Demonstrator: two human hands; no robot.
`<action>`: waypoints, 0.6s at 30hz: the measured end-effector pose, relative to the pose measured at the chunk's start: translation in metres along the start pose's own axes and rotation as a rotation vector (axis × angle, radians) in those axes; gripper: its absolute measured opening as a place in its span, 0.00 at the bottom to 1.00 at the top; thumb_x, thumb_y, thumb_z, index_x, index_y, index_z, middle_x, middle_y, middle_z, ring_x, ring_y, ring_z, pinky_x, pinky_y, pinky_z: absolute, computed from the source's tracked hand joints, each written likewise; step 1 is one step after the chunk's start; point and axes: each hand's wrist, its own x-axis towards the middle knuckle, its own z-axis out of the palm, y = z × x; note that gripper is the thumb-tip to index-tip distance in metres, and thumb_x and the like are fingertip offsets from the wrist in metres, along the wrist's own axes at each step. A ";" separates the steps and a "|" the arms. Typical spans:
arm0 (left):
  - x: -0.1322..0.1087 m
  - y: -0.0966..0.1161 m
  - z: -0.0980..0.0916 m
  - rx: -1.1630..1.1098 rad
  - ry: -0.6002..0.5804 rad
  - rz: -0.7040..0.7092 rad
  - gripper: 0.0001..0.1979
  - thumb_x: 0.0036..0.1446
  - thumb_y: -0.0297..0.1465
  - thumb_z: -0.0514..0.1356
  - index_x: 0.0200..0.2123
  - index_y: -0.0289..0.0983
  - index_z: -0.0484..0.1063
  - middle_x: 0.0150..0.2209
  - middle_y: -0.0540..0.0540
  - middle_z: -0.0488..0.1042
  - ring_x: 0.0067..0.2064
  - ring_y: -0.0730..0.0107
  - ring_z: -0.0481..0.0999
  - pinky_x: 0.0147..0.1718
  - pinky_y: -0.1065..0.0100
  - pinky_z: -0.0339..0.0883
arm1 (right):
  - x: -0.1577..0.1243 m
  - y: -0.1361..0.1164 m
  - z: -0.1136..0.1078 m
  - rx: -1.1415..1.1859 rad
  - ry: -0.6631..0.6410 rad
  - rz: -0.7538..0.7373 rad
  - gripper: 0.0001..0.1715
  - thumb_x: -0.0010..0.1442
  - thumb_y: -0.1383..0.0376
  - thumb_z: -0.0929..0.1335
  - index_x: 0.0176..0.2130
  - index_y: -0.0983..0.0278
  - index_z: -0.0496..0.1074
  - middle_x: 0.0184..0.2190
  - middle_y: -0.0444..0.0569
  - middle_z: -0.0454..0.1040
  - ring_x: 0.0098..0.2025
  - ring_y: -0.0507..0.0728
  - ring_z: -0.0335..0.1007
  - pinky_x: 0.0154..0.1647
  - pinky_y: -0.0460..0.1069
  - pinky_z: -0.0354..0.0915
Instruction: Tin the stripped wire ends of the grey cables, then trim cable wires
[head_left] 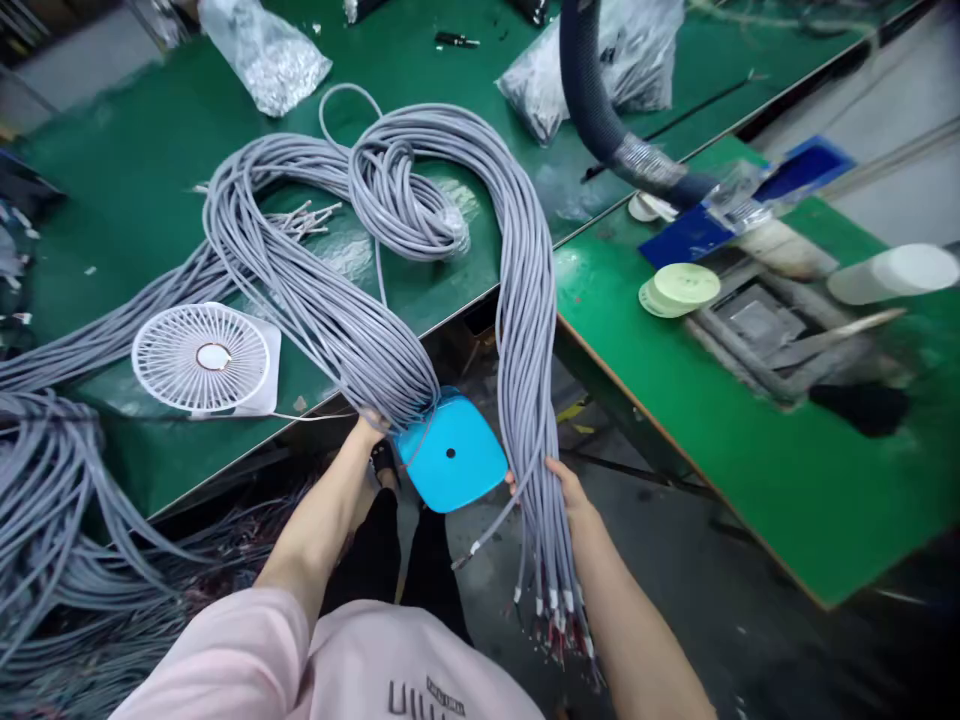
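A thick bundle of grey cables loops across the green table and hangs over its front edge in two strands. My left hand is closed around the left strand at the table edge. My right hand grips the right hanging strand, whose stripped ends with white and red tips dangle below. Between my hands, under the cables, sits a blue stool seat with a small hole in it.
A white desk fan lies on the table's near left. More grey cables pile at the left. Clear bags lie at the back. A second green bench at right holds pale tape discs, a dark hose and a metal fixture.
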 end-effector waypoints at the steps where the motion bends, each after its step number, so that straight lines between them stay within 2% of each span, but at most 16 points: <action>1: -0.016 -0.004 -0.005 0.071 0.032 0.052 0.16 0.62 0.38 0.57 0.49 0.35 0.70 0.50 0.41 0.72 0.49 0.63 0.73 0.48 0.55 0.70 | 0.001 0.000 -0.001 0.007 -0.014 -0.006 0.29 0.55 0.52 0.63 0.49 0.67 0.71 0.36 0.57 0.80 0.34 0.61 0.77 0.32 0.54 0.73; 4: -0.071 -0.015 -0.024 0.282 0.079 0.164 0.06 0.57 0.35 0.61 0.36 0.39 0.75 0.39 0.43 0.78 0.48 0.61 0.76 0.50 0.57 0.67 | 0.002 -0.001 0.001 0.012 -0.053 -0.017 0.27 0.56 0.52 0.63 0.47 0.69 0.72 0.34 0.58 0.80 0.32 0.60 0.77 0.30 0.52 0.73; 5: -0.088 -0.015 -0.028 0.357 0.063 0.193 0.03 0.52 0.32 0.64 0.31 0.40 0.76 0.34 0.43 0.78 0.46 0.58 0.77 0.49 0.57 0.67 | 0.002 -0.001 0.001 0.012 -0.063 -0.020 0.27 0.57 0.53 0.63 0.47 0.69 0.72 0.34 0.58 0.80 0.31 0.60 0.77 0.30 0.52 0.72; 6: -0.103 -0.013 -0.028 0.433 0.032 0.221 0.04 0.45 0.29 0.68 0.26 0.40 0.75 0.28 0.44 0.78 0.44 0.54 0.78 0.48 0.56 0.68 | 0.002 -0.001 0.002 0.011 -0.072 -0.023 0.27 0.57 0.53 0.63 0.47 0.68 0.71 0.34 0.57 0.80 0.31 0.60 0.77 0.30 0.52 0.72; 8: -0.123 0.005 -0.018 0.557 -0.048 0.287 0.08 0.37 0.26 0.71 0.22 0.40 0.75 0.25 0.45 0.77 0.41 0.50 0.78 0.49 0.54 0.69 | 0.003 -0.001 0.001 0.013 -0.085 -0.030 0.28 0.57 0.53 0.63 0.49 0.68 0.70 0.34 0.57 0.80 0.31 0.60 0.78 0.30 0.52 0.72; 9: -0.126 0.020 -0.007 0.598 -0.081 0.337 0.09 0.36 0.26 0.72 0.23 0.40 0.76 0.28 0.45 0.78 0.43 0.50 0.78 0.51 0.54 0.68 | 0.004 0.000 0.001 0.015 -0.089 -0.035 0.28 0.57 0.52 0.62 0.50 0.68 0.70 0.34 0.56 0.80 0.31 0.60 0.78 0.30 0.52 0.73; 11: -0.120 0.064 0.026 0.636 -0.098 0.472 0.11 0.41 0.27 0.70 0.32 0.41 0.78 0.42 0.45 0.79 0.54 0.53 0.72 0.59 0.60 0.61 | 0.008 0.002 -0.002 0.021 -0.096 -0.041 0.29 0.58 0.52 0.62 0.51 0.68 0.70 0.35 0.57 0.80 0.31 0.60 0.78 0.29 0.53 0.73; 12: -0.111 0.089 0.045 0.647 -0.084 0.581 0.15 0.43 0.26 0.69 0.38 0.41 0.77 0.50 0.46 0.75 0.60 0.56 0.67 0.63 0.63 0.54 | 0.010 0.003 -0.003 0.025 -0.099 -0.043 0.29 0.58 0.52 0.62 0.51 0.68 0.69 0.35 0.57 0.80 0.31 0.60 0.78 0.29 0.53 0.73; 14: -0.086 0.140 0.085 0.752 0.050 0.925 0.19 0.42 0.24 0.68 0.40 0.38 0.74 0.57 0.41 0.69 0.66 0.51 0.56 0.67 0.57 0.45 | 0.014 0.004 -0.005 0.034 -0.105 -0.044 0.29 0.58 0.53 0.61 0.52 0.68 0.69 0.35 0.57 0.80 0.31 0.60 0.78 0.29 0.53 0.73; 15: -0.073 0.162 0.103 0.802 0.123 0.977 0.18 0.40 0.23 0.69 0.38 0.37 0.73 0.57 0.38 0.69 0.68 0.47 0.52 0.67 0.53 0.42 | 0.015 0.005 -0.006 0.039 -0.107 -0.047 0.29 0.59 0.53 0.61 0.52 0.68 0.68 0.35 0.56 0.80 0.31 0.60 0.78 0.30 0.53 0.73; 16: -0.060 0.180 0.120 0.833 0.180 0.961 0.16 0.39 0.22 0.69 0.34 0.36 0.72 0.57 0.36 0.69 0.69 0.44 0.48 0.67 0.50 0.42 | 0.017 0.005 -0.006 0.045 -0.109 -0.051 0.30 0.59 0.53 0.61 0.53 0.68 0.67 0.35 0.56 0.80 0.31 0.59 0.78 0.30 0.53 0.73; 17: -0.047 0.195 0.134 0.820 0.213 0.907 0.14 0.39 0.21 0.69 0.30 0.36 0.70 0.56 0.34 0.69 0.69 0.42 0.45 0.66 0.47 0.44 | 0.018 0.005 -0.006 0.050 -0.109 -0.055 0.30 0.59 0.53 0.61 0.54 0.68 0.67 0.35 0.56 0.80 0.31 0.59 0.78 0.30 0.53 0.73; 18: -0.037 0.204 0.147 0.769 0.195 0.816 0.14 0.38 0.20 0.68 0.27 0.36 0.68 0.55 0.34 0.70 0.70 0.42 0.42 0.64 0.46 0.48 | 0.019 0.005 -0.006 0.054 -0.109 -0.057 0.30 0.59 0.53 0.61 0.55 0.68 0.66 0.35 0.56 0.80 0.31 0.59 0.78 0.30 0.53 0.73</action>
